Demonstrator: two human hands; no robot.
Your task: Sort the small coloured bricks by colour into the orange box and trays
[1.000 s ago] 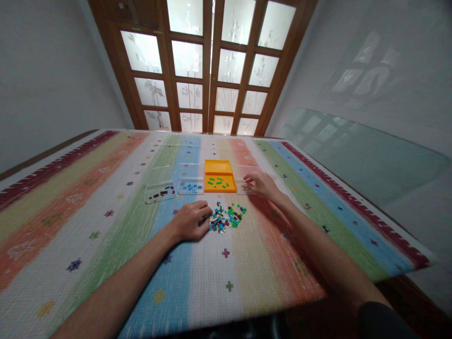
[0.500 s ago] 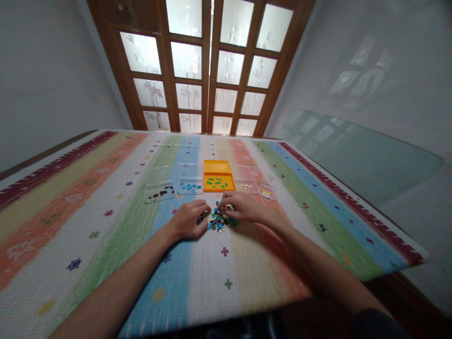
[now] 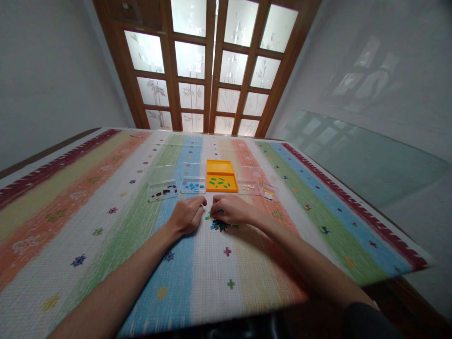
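A small pile of mixed toy bricks [image 3: 219, 226], mostly blue, dark and pale, lies on the striped cloth before me. My right hand [image 3: 231, 209] is over its far side, fingers bent down and pinched together; whatever they hold is hidden. Just left of the pile rests my left hand [image 3: 187, 215], its fingers curled closed. A tiny pale spot shows at its fingertips, too small to name. Between the two hands a green brick [image 3: 207, 218] lies loose on the cloth.
Beyond my hands stands an open orange box [image 3: 221, 190] with green bricks. Left of it are a clear tray [image 3: 193, 191] of blue bricks and another tray [image 3: 162, 199] of dark red ones. Rightward, a tray [image 3: 248, 193] holds cream bricks and a smaller tray [image 3: 270, 197] yellow and white.
My right hand has shifted left and lower over the pile, covering more of it. My left hand has drawn slightly back from the pile with fingers more closed. The green brick now shows between them.
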